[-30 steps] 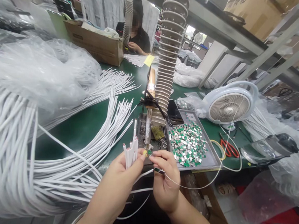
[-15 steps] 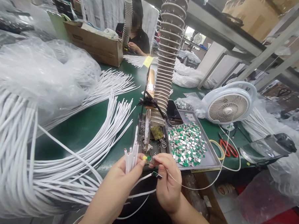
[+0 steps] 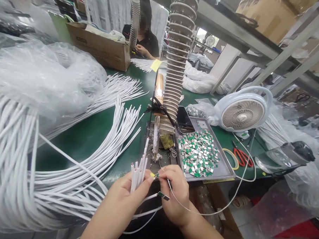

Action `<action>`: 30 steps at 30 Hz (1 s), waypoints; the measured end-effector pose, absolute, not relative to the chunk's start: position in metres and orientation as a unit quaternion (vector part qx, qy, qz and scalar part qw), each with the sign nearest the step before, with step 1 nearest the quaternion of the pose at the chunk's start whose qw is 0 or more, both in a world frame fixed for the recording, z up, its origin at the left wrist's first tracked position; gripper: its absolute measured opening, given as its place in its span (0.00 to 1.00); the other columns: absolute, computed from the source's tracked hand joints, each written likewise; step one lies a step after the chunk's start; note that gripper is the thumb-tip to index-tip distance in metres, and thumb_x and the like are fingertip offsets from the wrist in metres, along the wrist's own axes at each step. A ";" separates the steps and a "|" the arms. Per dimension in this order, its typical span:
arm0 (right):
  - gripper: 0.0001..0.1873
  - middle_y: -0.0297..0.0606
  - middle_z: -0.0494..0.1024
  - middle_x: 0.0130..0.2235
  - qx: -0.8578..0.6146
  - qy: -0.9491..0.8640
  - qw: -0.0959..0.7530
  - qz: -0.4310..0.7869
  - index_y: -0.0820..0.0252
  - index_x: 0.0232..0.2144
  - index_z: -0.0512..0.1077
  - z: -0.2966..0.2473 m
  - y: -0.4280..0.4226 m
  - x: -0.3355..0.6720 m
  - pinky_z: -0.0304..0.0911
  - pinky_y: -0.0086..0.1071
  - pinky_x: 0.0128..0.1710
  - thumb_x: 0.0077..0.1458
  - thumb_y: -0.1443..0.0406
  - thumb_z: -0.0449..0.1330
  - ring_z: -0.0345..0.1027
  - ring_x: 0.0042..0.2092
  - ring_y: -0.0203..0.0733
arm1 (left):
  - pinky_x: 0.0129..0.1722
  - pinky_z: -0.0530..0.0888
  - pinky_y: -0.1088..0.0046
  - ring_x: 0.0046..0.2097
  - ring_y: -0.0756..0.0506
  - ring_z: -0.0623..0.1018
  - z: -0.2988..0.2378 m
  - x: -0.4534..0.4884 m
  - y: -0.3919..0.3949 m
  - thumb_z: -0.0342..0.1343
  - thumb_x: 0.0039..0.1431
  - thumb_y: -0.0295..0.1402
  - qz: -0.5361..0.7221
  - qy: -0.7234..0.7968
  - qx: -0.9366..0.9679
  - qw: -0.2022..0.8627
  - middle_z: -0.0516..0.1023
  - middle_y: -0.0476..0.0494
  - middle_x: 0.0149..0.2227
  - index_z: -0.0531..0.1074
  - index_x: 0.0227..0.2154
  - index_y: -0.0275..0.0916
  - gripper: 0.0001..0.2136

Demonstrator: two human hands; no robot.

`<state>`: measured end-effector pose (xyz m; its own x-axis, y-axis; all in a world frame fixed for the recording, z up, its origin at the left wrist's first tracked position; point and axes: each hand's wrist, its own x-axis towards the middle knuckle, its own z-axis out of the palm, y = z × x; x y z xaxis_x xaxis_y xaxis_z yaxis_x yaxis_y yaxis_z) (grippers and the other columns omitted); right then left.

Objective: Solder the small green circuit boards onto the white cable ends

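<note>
My left hand (image 3: pixel 128 191) is closed around a bunch of white cables (image 3: pixel 137 175) with reddish wire tips pointing up. A small yellow piece (image 3: pixel 152 174) shows at its thumb tip. My right hand (image 3: pixel 175 192) pinches a small green circuit board (image 3: pixel 156 175), mostly covered by the fingers, against the left fingertips. A thin solder wire (image 3: pixel 176 198) passes through the right hand, its end rising towards the iron's tip. Below the right fingers lies another green board (image 3: pixel 163 195) on a white cable's end. The soldering iron (image 3: pixel 156 133) stands fixed, tip down, just beyond both hands.
A grey tray (image 3: pixel 225 169) of small metal-and-green connectors stands right, with a phone (image 3: pixel 185 120) at its corner. Further right are red-handled scissors (image 3: pixel 242 154), a tape roll (image 3: pixel 232 158) and a fan (image 3: pixel 242 114). White cables (image 3: pixel 85 172) cover the left. A ribbed hose (image 3: pixel 181 37) hangs overhead.
The right hand has shifted slightly left, closer to the left fingertips, and its fingers now cover more of the pinched board. The solder wire's end now points up towards the iron.
</note>
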<state>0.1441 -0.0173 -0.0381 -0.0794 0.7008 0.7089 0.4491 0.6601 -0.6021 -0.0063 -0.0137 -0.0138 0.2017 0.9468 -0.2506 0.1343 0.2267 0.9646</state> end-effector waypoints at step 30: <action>0.09 0.41 0.79 0.36 -0.397 -0.669 0.611 0.145 0.57 0.38 0.69 -0.033 -0.016 0.139 0.73 0.37 0.39 0.61 0.70 0.49 0.75 0.40 0.41 | 0.35 0.71 0.69 0.37 0.40 0.76 -0.003 0.003 -0.002 0.58 0.51 0.41 0.400 0.544 0.510 0.533 0.78 0.46 0.29 0.73 0.22 0.42 0.09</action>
<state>0.1387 -0.0163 -0.0327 0.0625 0.7087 0.7027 0.3548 0.6423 -0.6794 0.0025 -0.0022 -0.0028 0.0882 0.9813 -0.1713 0.1275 0.1594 0.9789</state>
